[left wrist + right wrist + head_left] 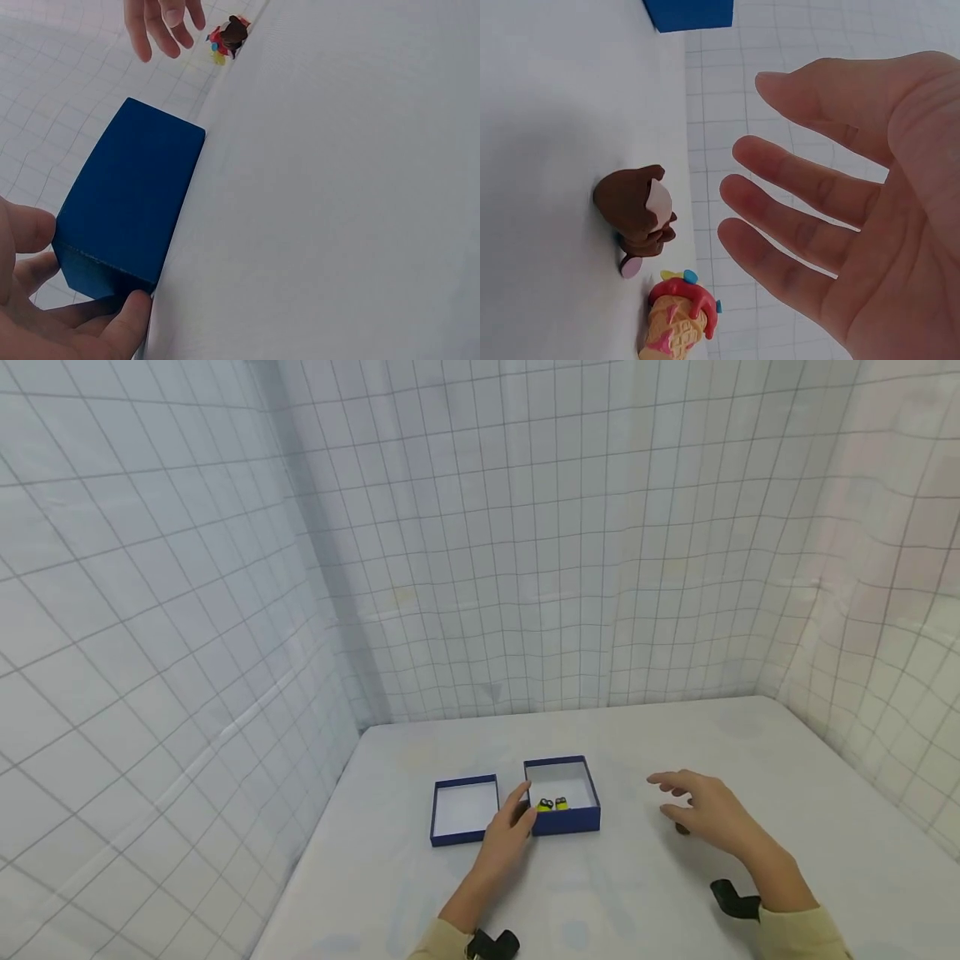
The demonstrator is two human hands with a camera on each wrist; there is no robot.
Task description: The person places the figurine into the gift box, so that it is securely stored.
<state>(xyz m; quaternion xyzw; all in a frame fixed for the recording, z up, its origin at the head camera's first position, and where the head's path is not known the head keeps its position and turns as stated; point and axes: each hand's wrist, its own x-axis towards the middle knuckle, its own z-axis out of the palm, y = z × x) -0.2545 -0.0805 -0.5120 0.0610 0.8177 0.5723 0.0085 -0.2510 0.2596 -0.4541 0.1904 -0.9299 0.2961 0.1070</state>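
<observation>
Topple risk: brown figurine (626, 204).
Left hand (504, 841) grips blue box (567, 822); right hand (710, 814), spread-fingered and empty, could knock the brown figurine if lowered askew.

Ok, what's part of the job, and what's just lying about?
Job, likely:
blue rectangular box, held by left hand
small yellow and black figurines inside
brown rounded figurine near right hand
red-topped cone toy
shallow blue tray, possibly its lid

Just surroundings:
white table
gridded white curtain

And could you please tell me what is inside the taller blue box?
Two small yellow and black items are in the taller blue box near its front wall, which hides their lower parts and the floor behind it.
</observation>
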